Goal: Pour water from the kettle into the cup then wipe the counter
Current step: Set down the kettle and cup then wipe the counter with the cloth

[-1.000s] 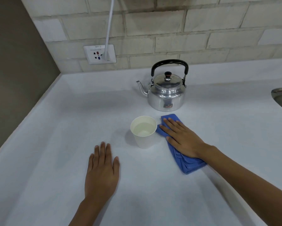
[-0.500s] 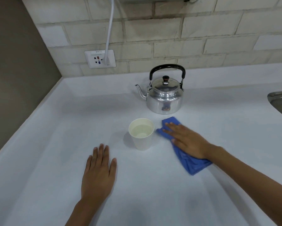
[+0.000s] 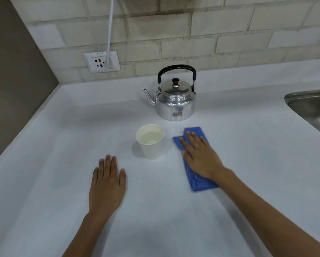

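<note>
A shiny metal kettle [image 3: 175, 102] with a black handle stands upright at the back of the white counter [image 3: 44, 164], spout pointing left. In front of it a white paper cup [image 3: 150, 143] holds water. Right of the cup lies a folded blue cloth [image 3: 198, 180]. My right hand [image 3: 200, 156] presses flat on that cloth, fingers pointing toward the kettle. My left hand [image 3: 107, 184] rests flat on the bare counter, left of and nearer than the cup, holding nothing.
A steel sink [image 3: 314, 108] is sunk into the counter at the right edge. A wall socket [image 3: 101, 61] with a white cable [image 3: 110, 26] plugged in sits on the brick wall behind. A dark wall [image 3: 12, 89] borders the counter on the left.
My right hand has slid the blue cloth slightly to the right, away from the cup. The left hand, cup and kettle stay where they were; the camera tilted a little.
</note>
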Tool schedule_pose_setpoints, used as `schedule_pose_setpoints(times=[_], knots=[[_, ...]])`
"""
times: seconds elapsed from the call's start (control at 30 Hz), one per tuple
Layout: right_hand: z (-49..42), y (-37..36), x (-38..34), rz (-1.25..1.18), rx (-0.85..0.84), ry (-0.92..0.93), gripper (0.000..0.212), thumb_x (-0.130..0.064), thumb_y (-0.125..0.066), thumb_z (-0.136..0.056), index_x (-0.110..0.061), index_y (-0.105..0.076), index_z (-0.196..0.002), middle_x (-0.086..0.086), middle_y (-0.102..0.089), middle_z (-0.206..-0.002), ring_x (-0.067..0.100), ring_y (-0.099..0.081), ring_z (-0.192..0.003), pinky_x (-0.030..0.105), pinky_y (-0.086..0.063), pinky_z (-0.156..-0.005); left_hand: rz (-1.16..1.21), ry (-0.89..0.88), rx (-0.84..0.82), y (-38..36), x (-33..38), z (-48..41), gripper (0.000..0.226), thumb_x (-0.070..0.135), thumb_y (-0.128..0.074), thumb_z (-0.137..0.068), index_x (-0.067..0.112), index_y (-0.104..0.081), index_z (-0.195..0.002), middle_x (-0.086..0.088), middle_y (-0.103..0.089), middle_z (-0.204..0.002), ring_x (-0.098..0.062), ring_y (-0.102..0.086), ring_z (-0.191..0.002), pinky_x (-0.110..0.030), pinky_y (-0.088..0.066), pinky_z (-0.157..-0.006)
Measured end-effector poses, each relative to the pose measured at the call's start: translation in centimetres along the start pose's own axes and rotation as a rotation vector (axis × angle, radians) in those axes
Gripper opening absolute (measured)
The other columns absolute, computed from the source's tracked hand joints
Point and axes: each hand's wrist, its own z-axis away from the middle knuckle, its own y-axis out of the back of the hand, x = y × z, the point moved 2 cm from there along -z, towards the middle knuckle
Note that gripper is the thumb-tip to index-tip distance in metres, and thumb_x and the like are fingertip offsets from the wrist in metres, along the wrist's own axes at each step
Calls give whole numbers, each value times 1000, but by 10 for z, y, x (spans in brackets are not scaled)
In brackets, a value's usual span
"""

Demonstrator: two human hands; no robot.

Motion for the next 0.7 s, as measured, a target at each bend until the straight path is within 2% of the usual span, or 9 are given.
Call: schedule_pose_setpoints(times=[0.13,0.2,0.3,0.37,0.43,0.7], knots=[[54,-10,-22,-19,54,143,53,-41,-10,-95,-26,-1,-145,-3,6,-154,13,10,-142,30,10,-116,15,-5,0,0,-3,1,57,35,-22,-97,10,-7,-146,-8,-7,-157,-22,-3,-144,-34,-3,-116],[56,-6,-3,-8,54,133,50,-38,-15,-98,-27,-2,-145,-5,5,-154,11,8,-142,28,8,-117,17,-3,-6,0,-4,1,57,35,-21,-97,10,-6,-146,-7,-6,-157,-21,-2,-144,-34,-2,-116],[32,5,33,2,65,-50,50,-31,-25,-99,-22,-10,-145,5,-4,-157,18,-3,-145,32,0,-117,21,0,-4,1,-3,1,57,34,-22,-97,9,-7,-146,-8,-6,-157,-22,-2,-144,-35,-3,-116],[16,10,45,8,61,-183,50,-31,-23,-99,-19,-10,-146,9,-5,-157,21,-3,-145,36,-2,-118,9,2,-5,2,-1,1,57,34,-22,-98,9,-6,-146,-8,-6,-157,-23,-2,-144,-35,-3,-117],[9,7,44,21,59,-241,51,-31,-20,-99,-16,-8,-146,11,-3,-157,24,0,-145,39,-2,-119,-9,6,-3,3,1,1,57,34,-21,-98,8,-6,-146,-9,-6,-157,-23,-2,-144,-34,-2,-116],[44,-11,-42,-19,101,-120,54,-32,-21,-98,-13,-5,-146,14,0,-157,27,1,-144,40,1,-118,-12,12,-11,3,2,1,56,34,-20,-98,8,-5,-146,-10,-4,-157,-24,-1,-144,-35,-1,-116]])
